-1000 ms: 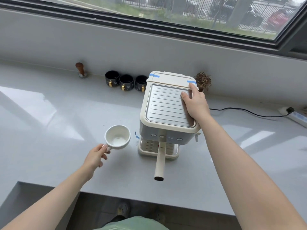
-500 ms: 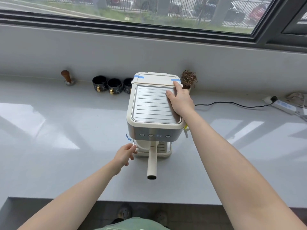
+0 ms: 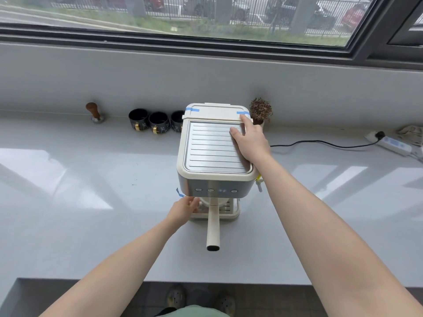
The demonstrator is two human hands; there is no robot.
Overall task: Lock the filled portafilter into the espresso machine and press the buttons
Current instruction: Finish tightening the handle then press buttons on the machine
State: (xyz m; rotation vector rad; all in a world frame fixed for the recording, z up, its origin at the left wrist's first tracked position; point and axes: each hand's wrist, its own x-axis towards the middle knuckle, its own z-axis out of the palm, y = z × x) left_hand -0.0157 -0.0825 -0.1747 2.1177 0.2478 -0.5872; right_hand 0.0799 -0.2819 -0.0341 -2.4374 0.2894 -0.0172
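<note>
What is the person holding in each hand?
The right hand lies flat on top of the espresso machine and grips nothing. The left hand reaches under the machine's front; whether it holds anything cannot be told.

There is one view only, from a wide-angle camera worn on the person's head. It looks forward and steeply down onto the counter (image 3: 68,202) from above the near edge, facing the window (image 3: 206,14) at the top of the frame. The machine (image 3: 215,152) sits near the centre, seen mostly from above, close to the camera. Both forearms enter from the bottom corners. Straight lines bow toward the frame edges.
</note>
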